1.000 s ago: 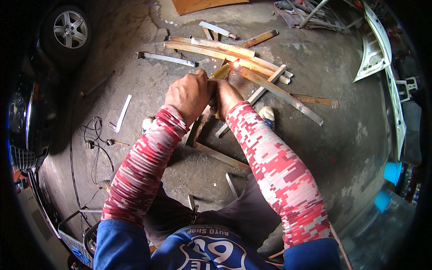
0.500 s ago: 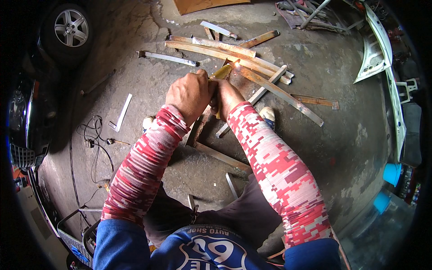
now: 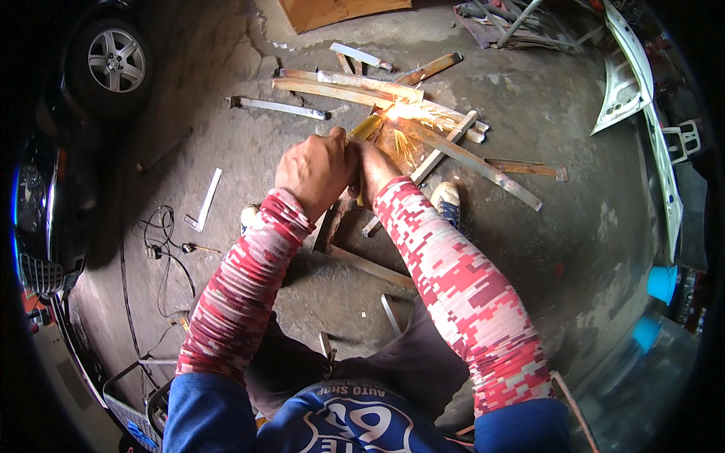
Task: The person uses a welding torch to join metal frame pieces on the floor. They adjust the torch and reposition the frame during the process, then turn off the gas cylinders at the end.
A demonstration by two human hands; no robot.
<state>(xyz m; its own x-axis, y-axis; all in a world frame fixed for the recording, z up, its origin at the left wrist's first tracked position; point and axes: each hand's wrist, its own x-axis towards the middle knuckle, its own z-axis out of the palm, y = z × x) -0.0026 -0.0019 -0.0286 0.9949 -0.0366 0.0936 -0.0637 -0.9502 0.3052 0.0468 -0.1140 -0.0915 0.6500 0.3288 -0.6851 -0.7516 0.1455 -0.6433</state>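
Both of my hands are together at the upper middle, closed around a yellow angle grinder [image 3: 367,127] that they largely hide. My left hand [image 3: 313,161] shows its back and bent knuckles. Beside it, my right hand [image 3: 373,164] shows mainly the wrist and thumb side; its fingers are mostly hidden. Bright sparks [image 3: 411,113] fan out to the right and downward from the tool's far end. That end meets a rusty metal bar [image 3: 468,160], which slants down to the right across a pale metal bar [image 3: 447,143]. The exact contact point is lost in the glare.
More metal strips [image 3: 332,89] lie beyond the sparks. My shoe [image 3: 446,201] is close to the bars. Black cables [image 3: 160,230] and an angled metal piece [image 3: 205,200] lie left. A car wheel [image 3: 115,60] stands upper left, a white panel [image 3: 627,75] right.
The small glow at the tool's end has grown into a wide spray of sparks. Both hands stay closed together, only slightly shifted, and the whole view has tilted a little.
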